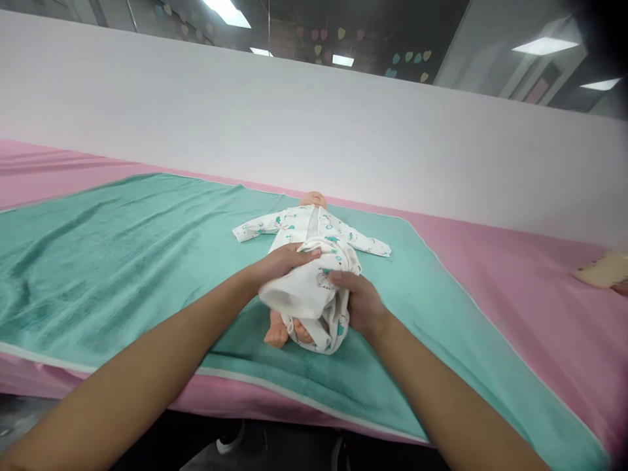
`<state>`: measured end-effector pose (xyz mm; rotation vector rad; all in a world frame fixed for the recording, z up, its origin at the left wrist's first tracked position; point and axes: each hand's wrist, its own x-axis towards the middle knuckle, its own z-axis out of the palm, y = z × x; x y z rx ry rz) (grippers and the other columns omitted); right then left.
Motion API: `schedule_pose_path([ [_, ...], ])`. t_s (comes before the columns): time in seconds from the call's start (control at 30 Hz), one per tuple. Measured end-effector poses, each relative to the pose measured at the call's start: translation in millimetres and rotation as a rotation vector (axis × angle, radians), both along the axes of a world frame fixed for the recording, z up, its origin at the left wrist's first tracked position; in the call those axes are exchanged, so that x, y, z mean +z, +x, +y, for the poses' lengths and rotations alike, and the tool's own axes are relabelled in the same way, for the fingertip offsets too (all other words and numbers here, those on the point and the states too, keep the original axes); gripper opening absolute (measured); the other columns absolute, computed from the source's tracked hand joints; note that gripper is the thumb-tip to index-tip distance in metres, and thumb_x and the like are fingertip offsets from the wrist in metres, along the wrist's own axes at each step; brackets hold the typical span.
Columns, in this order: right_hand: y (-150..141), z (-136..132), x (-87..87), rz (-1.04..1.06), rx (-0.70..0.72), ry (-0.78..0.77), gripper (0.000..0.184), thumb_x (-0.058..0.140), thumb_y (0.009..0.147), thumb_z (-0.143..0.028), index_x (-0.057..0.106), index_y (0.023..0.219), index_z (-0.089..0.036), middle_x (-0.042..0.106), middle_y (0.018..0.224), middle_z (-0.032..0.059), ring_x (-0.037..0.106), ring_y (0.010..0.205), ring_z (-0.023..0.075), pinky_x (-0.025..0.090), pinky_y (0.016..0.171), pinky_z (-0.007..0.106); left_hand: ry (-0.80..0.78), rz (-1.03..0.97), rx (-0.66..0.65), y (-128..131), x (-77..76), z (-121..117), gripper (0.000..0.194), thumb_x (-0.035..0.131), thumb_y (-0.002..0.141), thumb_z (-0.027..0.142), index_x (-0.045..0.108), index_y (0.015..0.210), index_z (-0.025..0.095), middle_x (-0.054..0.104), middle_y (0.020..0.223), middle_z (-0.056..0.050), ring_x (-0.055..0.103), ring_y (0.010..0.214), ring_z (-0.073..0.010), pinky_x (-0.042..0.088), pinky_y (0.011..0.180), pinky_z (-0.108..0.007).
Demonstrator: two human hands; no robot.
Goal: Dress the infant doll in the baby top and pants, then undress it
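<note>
A baby doll (314, 199) lies on its back, head toward the wall, with its feet (277, 335) showing at the near end. It wears a white printed baby outfit (300, 222), both sleeves spread out to the sides. My left hand (287, 258) lies over the doll's middle, its thumb pressing the bunched white cloth of the outfit's lower part. On the other side, my right hand (360, 299) grips the same cloth, thumb on top and the other fingers hidden behind it. The loose fabric hangs over the doll's legs and partly covers one foot.
Under the doll a green towel (147, 261) covers much of the pink-covered table (515, 288). A white wall panel (314, 131) with glass above stands behind. At the far right edge lies a pale yellow item (601, 269), partly cut off.
</note>
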<state>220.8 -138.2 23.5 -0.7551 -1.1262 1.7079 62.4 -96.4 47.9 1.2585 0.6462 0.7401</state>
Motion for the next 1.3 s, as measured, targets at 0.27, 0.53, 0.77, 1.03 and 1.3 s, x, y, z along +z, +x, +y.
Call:
schedule_pose_path([
  [0.27, 1, -2, -5.3, 0.009, 0.144, -0.046, 0.038, 0.061, 0.063, -0.052, 0.066, 0.074, -0.016, 0.064, 0.064, 0.0045, 0.061, 0.068, 0.022, 0.048, 0.064, 0.034, 0.147, 0.007, 0.076, 11, -1.3, -6, 0.025, 0.06, 0.077, 0.04, 0.059, 0.083, 0.016, 0.062, 0.074, 0.0, 0.057, 0.071, -0.0144, 0.044, 0.066, -0.025],
  [0.53, -3, 0, -1.8, -0.009, 0.447, 0.117, 0.036, 0.075, 0.055, -0.045, 0.055, 0.05, -0.016, 0.048, 0.044, -0.001, 0.04, 0.043, 0.0096, 0.037, 0.048, 0.026, 0.309, 0.046, 0.213, 17, -18.7, 8, 0.024, 0.057, 0.077, 0.04, 0.059, 0.086, 0.018, 0.064, 0.085, -0.002, 0.057, 0.088, -0.0199, 0.043, 0.08, -0.031],
  [0.77, -10, 1, -0.7, 0.065, 0.362, 0.003, 0.035, 0.072, 0.063, -0.042, 0.061, 0.074, -0.01, 0.057, 0.059, 0.0014, 0.029, 0.033, 0.0003, 0.016, 0.036, 0.019, 0.241, -0.011, 0.15, 5, -6.9, 5, 0.027, 0.06, 0.073, 0.035, 0.058, 0.096, 0.021, 0.062, 0.092, -0.002, 0.056, 0.089, -0.0204, 0.044, 0.079, -0.03],
  [1.03, -15, 1, -10.4, 0.041, 0.166, 0.085, 0.031, 0.073, 0.064, -0.039, 0.056, 0.069, -0.014, 0.045, 0.039, -0.0055, 0.033, 0.032, 0.0046, 0.026, 0.038, 0.02, 0.352, 0.356, 0.075, -19, 37.4, -35, 0.073, 0.076, 0.057, 0.03, 0.043, 0.123, 0.03, 0.056, 0.112, -0.003, 0.054, 0.1, -0.0229, 0.045, 0.079, -0.031],
  [1.3, -12, 0, -11.3, 0.132, 0.111, 0.09, 0.036, 0.066, 0.07, -0.049, 0.049, 0.067, -0.017, 0.042, 0.046, -0.0064, 0.031, 0.037, 0.0047, 0.023, 0.037, 0.02, 0.758, 0.982, 0.186, 1, 59.0, -73, 0.043, 0.064, 0.063, 0.028, 0.053, 0.105, 0.025, 0.06, 0.102, -0.004, 0.056, 0.092, -0.0267, 0.041, 0.064, -0.029],
])
